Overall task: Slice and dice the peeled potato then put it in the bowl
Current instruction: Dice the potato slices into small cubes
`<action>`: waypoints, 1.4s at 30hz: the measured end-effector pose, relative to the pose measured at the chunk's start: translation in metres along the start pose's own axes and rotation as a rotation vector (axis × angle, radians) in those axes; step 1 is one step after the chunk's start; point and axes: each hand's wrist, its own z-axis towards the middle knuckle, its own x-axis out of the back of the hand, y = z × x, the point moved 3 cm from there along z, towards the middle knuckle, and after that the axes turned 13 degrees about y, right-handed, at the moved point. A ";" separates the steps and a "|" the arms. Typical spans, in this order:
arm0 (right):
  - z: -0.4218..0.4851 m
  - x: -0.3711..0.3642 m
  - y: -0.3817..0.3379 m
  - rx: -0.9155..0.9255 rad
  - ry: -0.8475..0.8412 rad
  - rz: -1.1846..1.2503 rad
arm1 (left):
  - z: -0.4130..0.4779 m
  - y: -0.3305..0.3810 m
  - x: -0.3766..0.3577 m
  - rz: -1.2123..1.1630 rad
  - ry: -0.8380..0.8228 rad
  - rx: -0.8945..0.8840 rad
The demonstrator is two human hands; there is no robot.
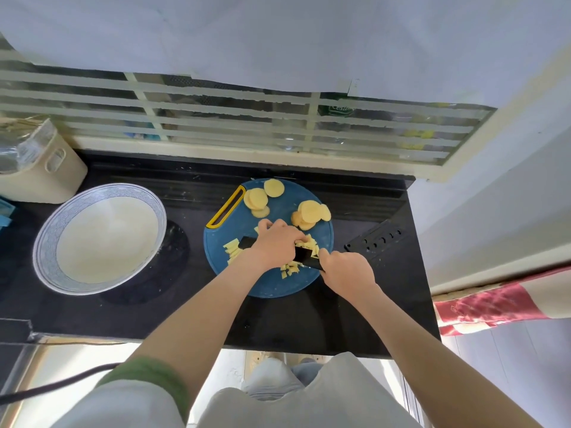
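Both forearms are reaching forward, bare. The left hand (275,244) is arching, fingers curled down; the right hand (346,273) is gripping the knife (304,256).

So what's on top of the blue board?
Round potato slices at the far side, diced bits and a black knife. The left hand hides whatever lies under it; the right hand covers the knife's handle.

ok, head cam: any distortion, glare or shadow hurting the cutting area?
Head view: wide-angle bends the white window bars and the edge of the black stone countertop; soft daylight, no glare on the round blue cutting board; left hand hides part of the black knife.
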 end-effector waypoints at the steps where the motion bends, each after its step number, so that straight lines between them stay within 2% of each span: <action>1: 0.001 -0.001 0.000 -0.007 -0.003 0.003 | 0.000 -0.002 0.002 -0.011 0.048 0.025; 4: 0.003 -0.002 0.000 -0.075 -0.052 0.049 | -0.002 -0.014 0.011 0.003 0.273 0.128; 7: 0.009 -0.002 -0.007 -0.214 -0.085 0.180 | -0.017 -0.041 0.025 -0.021 0.548 0.352; 9: 0.015 -0.002 -0.018 -0.327 -0.105 0.333 | -0.032 -0.064 0.028 -0.078 0.630 0.534; 11: 0.021 -0.003 -0.031 -0.445 -0.142 0.512 | -0.045 -0.080 0.020 -0.097 0.564 0.637; 13: 0.030 -0.004 -0.049 -0.511 -0.171 0.637 | -0.061 -0.091 0.001 -0.044 0.413 0.655; 17: 0.037 -0.006 -0.085 -0.533 -0.167 0.742 | -0.087 -0.102 -0.041 0.037 0.168 0.524; 20: 0.037 -0.009 -0.101 -0.483 -0.184 0.724 | -0.093 -0.104 -0.056 0.108 0.061 0.457; 22: 0.037 -0.013 -0.109 -0.445 -0.191 0.701 | -0.093 -0.104 -0.058 0.141 0.056 0.447; 26: 0.037 -0.022 -0.120 -0.499 -0.177 0.725 | -0.092 -0.104 -0.062 0.192 0.113 0.405; 33: 0.034 -0.028 -0.128 -0.599 -0.179 0.752 | -0.092 -0.111 -0.060 0.107 0.190 0.341; 42: 0.031 -0.033 -0.140 -0.727 -0.224 0.795 | -0.090 -0.118 -0.062 0.202 0.106 0.221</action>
